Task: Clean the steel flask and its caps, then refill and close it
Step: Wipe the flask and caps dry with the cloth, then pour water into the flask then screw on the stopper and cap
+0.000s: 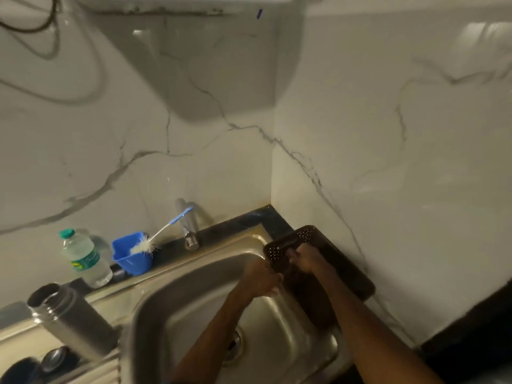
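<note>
Reaching over the sink [194,300], the hands sit close together, right hand [303,259] gripping the dark tray [346,273], left hand [263,278] curled beside it, hold unclear, flask [72,320] uncapped at left.

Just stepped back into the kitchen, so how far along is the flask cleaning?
Done: the steel flask stands open on the drainboard, its caps off beside it. In hand: the right hand grips the brown perforated tray by the sink; the left hand is at its edge, grip blurred. Left: refilling and closing; whether it's washed I can't tell.
</note>
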`<state>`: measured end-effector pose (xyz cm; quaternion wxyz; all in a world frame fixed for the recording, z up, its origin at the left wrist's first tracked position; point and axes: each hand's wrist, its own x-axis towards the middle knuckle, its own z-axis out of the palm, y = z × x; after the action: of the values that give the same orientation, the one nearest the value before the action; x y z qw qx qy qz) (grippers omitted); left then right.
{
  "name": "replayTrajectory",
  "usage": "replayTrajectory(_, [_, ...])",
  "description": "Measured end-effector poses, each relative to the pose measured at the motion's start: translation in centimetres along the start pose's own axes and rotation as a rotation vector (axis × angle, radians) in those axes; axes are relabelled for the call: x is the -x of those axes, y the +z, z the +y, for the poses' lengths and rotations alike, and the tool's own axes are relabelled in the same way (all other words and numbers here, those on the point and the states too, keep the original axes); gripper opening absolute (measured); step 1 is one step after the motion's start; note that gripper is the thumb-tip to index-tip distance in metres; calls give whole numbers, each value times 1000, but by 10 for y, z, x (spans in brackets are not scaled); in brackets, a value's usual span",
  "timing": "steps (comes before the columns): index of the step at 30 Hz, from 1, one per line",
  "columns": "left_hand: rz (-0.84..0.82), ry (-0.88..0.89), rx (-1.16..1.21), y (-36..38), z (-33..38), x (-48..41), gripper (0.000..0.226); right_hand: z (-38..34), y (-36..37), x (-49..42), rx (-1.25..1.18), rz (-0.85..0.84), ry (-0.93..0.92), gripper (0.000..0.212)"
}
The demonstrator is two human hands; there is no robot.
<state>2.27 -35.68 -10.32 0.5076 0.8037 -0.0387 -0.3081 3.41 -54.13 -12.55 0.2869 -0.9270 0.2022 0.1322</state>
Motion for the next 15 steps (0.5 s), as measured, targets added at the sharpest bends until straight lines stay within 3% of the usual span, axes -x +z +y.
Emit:
replayTrajectory(7, [0, -40, -131, -3, 15, 19, 18, -3, -1, 39, -5, 124, -37, 30])
replayTrajectory(13, [-30, -49, -189, -12, 33, 30, 6, -42, -24, 81, -156, 275, -100, 32])
replayTrajectory(15, [-17, -24, -312, -22, 38, 38, 23, -62, -27, 92, -214, 360, -138, 28])
